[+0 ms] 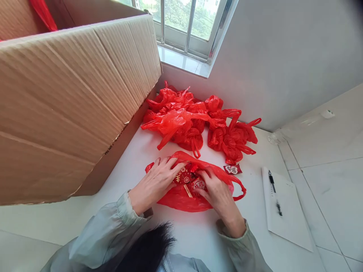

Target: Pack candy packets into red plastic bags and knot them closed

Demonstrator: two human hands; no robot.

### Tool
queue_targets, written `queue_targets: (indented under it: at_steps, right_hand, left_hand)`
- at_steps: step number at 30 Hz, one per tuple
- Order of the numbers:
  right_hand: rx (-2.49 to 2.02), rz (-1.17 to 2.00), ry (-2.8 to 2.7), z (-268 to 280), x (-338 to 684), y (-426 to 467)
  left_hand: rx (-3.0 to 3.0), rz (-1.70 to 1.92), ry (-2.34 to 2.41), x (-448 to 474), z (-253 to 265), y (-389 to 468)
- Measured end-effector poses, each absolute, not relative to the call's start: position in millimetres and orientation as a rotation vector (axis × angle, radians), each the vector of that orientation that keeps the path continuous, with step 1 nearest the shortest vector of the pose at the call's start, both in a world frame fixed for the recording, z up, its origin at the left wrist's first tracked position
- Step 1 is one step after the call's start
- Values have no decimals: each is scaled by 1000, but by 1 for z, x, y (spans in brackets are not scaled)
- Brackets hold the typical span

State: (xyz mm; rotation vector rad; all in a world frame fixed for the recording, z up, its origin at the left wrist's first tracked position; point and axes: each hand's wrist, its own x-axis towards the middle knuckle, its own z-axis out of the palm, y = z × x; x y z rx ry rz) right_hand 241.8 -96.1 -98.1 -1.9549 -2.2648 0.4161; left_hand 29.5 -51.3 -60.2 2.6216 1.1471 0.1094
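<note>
A red plastic bag (187, 206) lies spread open on the white table in front of me. Inside it show small red packets with gold and white print, among them a patterned packet (185, 175) and one with a round white design (198, 184). My left hand (155, 181) rests over the bag's left side, fingers stretched and apart, tips at the patterned packet. On the right side, my right hand (217, 189) reaches into the opening with thumb and fingers apart around the round-design packet. Its fingertips are partly hidden among the packets.
Several filled red bags (181, 121) are heaped against the wall. A small red packet (233, 169) lies right of the open bag. A large cardboard box (70, 98) stands at left. White paper (289, 211) with a black pen (274, 190) is at right.
</note>
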Motion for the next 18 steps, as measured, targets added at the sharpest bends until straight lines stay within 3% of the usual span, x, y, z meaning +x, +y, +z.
queue_targets:
  at_steps: [3,7,10,12,18]
  right_hand:
    - [-1858,365,-2266,-87,235,-99]
    - [-1365,520,-2134,-43,263,-123]
    - [-1502,293,-1656,-26,305,-132]
    - [-1758,113,-1453,-39,334,-124]
    - [-2044,263,-1400,-128,367,-83]
  left_hand:
    - [2670,163,1099,31,-62,-47]
    - [2765,225,1047,30,-67,-45]
    - [2787,305,1001,26,-65,-46]
    - [2790,377,951,22,-60,-48]
    - [2853,479,961,14,-45,-63]
